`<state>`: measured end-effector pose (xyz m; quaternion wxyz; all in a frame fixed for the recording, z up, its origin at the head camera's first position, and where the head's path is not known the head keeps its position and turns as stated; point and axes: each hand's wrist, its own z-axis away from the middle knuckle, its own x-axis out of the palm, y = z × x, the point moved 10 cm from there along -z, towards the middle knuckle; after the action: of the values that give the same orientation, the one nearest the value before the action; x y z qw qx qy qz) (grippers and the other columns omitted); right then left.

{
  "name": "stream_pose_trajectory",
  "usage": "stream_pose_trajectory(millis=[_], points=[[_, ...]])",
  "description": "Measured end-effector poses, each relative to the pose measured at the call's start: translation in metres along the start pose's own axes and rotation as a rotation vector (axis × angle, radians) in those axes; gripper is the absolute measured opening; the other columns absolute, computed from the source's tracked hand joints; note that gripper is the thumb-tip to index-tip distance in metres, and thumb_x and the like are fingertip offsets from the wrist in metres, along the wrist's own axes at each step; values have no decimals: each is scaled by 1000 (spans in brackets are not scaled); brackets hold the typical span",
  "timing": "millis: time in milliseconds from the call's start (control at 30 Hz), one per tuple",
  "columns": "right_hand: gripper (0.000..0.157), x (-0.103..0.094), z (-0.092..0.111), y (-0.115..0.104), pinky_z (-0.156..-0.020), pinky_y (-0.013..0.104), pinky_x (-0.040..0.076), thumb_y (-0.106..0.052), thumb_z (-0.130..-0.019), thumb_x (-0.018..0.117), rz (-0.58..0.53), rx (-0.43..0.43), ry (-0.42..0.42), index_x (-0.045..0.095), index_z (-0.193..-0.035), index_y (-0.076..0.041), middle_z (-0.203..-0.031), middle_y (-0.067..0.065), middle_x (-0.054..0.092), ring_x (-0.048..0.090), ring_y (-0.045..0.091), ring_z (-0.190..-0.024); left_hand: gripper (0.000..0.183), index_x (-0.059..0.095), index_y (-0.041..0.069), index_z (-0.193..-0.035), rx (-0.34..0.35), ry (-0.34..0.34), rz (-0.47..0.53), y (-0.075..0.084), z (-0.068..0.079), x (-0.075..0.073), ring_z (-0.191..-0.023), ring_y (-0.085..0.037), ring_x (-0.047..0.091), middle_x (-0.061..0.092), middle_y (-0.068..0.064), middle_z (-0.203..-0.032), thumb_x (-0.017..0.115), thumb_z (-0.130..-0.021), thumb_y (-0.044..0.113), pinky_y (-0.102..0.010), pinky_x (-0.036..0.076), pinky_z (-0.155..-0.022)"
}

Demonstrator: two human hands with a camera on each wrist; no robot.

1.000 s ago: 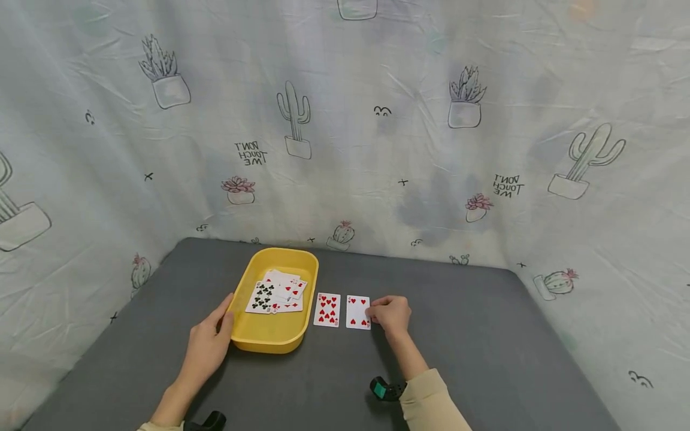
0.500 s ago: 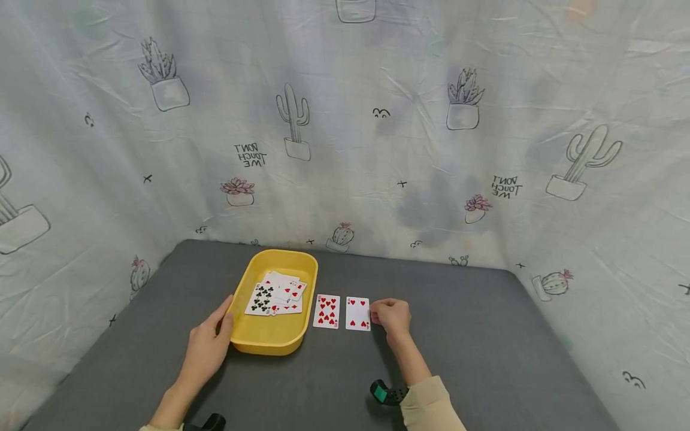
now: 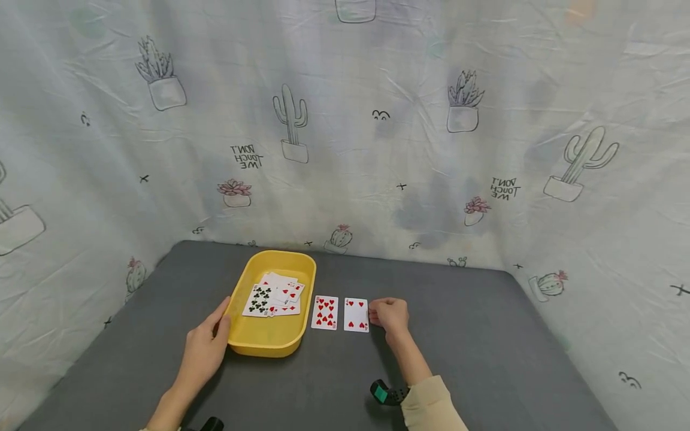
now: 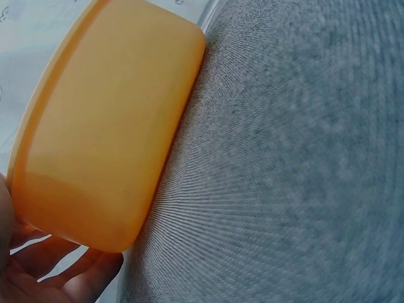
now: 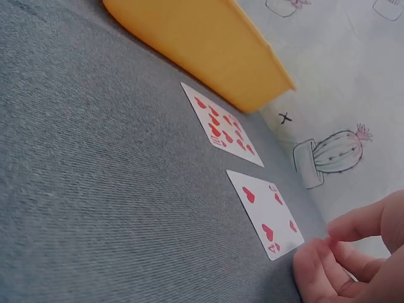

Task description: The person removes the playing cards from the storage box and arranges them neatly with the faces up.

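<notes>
A yellow tray (image 3: 263,335) with several loose playing cards (image 3: 261,301) in it, a clubs card among them, sits on the table. My left hand (image 3: 203,353) holds its left side, fingers (image 4: 88,274) against the outer wall. Right of the tray, the ten of hearts (image 3: 324,313) and the four of hearts (image 3: 356,315) lie face up, side by side and apart. My right hand (image 3: 392,317) rests at the right edge of the four of hearts, its fingers (image 5: 312,268) loosely bent with no card between them. Whether a fingertip touches that card I cannot tell.
A dark grey cloth covers the table (image 3: 474,347). Behind and on both sides hangs a pale curtain (image 3: 350,149) printed with cacti. Black bands with small devices (image 3: 381,392) are on the wrists.
My right hand has let go of the four of hearts and drawn back slightly to its right edge. The left hand stays on the tray; the head view has shifted slightly.
</notes>
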<state>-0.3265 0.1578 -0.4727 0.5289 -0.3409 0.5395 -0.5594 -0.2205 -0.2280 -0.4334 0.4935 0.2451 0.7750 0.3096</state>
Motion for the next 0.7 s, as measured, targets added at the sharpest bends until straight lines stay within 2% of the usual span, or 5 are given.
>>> stream_pose_trajectory(millis=[200, 300, 433, 567, 700], points=[[14, 3, 10, -4, -59, 34, 51, -5, -79, 61, -25, -29, 13, 65, -87, 6, -77, 16, 62, 60, 24, -65, 44, 35, 21, -139, -7, -6, -2, -2, 0, -1, -110, -32, 47, 46, -17, -127, 36, -96, 33, -50, 40, -80], [12, 12, 18, -13, -62, 36, 51, -7, -80, 61, -56, -65, -6, 65, -85, 3, -76, 13, 61, 59, 26, -65, 44, 35, 21, -138, -14, -10, -2, -1, 0, -2, -112, -34, 45, 46, -17, -128, 37, -96, 32, -52, 38, -82], [12, 29, 32, -30, -63, 39, 51, -11, -82, 61, -99, -111, -68, 65, -86, -1, -78, 12, 62, 60, 32, -71, 44, 35, 21, -139, -21, -17, -8, -3, 2, -2, -113, -35, 44, 46, -17, -128, 37, -96, 32, -53, 38, -83], [14, 49, 50, -52, -64, 41, 51, -12, -83, 63, -143, -148, -145, 65, -88, 0, -83, 17, 61, 60, 37, -74, 44, 35, 21, -139, -23, -18, -7, -4, 2, -1, -113, -35, 44, 45, -17, -128, 37, -96, 33, -53, 38, -83], [16, 74, 58, -63, -65, 38, 52, -15, -81, 67, -190, -123, -248, 65, -88, -2, -84, 16, 62, 62, 30, -72, 44, 34, 22, -139, -13, -20, -2, -3, 0, 1, -113, -34, 44, 45, -16, -129, 36, -96, 34, -53, 38, -83]])
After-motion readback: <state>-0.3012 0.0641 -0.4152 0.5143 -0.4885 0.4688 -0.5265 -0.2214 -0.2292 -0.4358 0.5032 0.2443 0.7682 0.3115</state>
